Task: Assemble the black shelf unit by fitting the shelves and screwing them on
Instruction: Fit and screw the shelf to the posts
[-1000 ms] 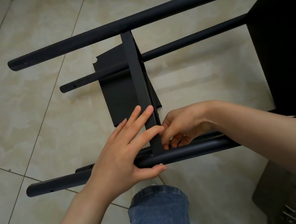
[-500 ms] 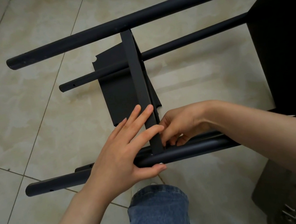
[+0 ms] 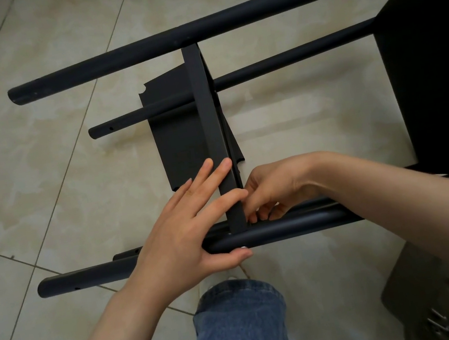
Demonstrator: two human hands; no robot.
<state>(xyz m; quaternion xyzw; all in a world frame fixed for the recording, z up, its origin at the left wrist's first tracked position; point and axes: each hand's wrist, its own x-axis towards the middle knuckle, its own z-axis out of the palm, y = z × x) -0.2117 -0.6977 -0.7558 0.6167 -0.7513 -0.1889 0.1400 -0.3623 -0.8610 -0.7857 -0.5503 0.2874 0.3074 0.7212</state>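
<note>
While shelf (image 3: 205, 114) runs near-far btwn poles (image 3: 223, 24), L hand (image 3: 180, 235) presses flat, R hand (image 3: 273, 188) unclear.

Two bare arms reach forward from the bottom of the view. The left forearm (image 3: 117, 333) rises from the lower left. The left hand (image 3: 180, 235) is seen from the back, its fingers (image 3: 213, 179) straight and fanned forward and to the right, and its thumb (image 3: 231, 255) stretched sideways beneath them. The right forearm (image 3: 398, 195) enters from the right edge, with the wrist bent inward. The right hand (image 3: 273, 188) has its fingers curled downward, and their tips lie just beside the left index finger. Whether they pinch anything cannot be told. A bent leg in blue jeans (image 3: 239, 326) shows between the arms.
</note>
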